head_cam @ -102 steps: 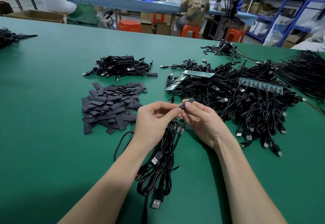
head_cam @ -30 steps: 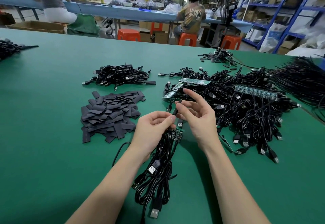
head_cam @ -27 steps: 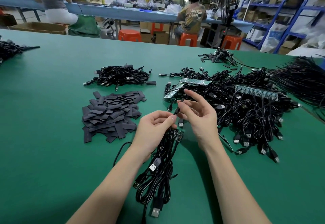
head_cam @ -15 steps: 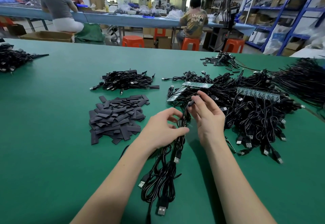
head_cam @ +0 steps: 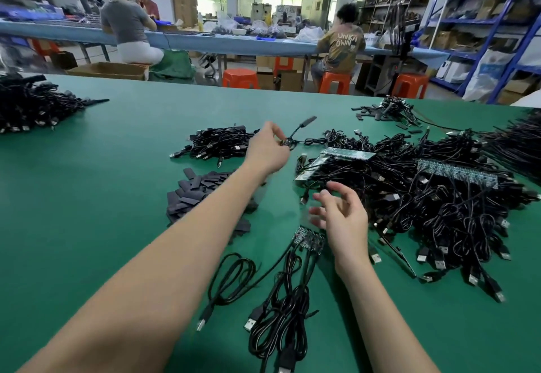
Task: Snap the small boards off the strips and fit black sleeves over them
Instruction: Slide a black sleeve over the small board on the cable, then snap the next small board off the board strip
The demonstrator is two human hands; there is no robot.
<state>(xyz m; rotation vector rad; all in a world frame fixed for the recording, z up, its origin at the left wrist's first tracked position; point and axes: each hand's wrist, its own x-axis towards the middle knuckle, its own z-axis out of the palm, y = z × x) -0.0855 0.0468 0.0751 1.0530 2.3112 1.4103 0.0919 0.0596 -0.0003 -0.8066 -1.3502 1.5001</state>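
Overhead, left hand (head_cam: 268, 150) pinches a thin, black-sleeved cable (head_cam: 298, 132).

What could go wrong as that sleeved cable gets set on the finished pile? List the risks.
The left hand pinches the coiled cable loosely, with the sleeved end sticking up, so it may uncoil or snag the big tangle. The left forearm over the loose sleeves could scatter them.
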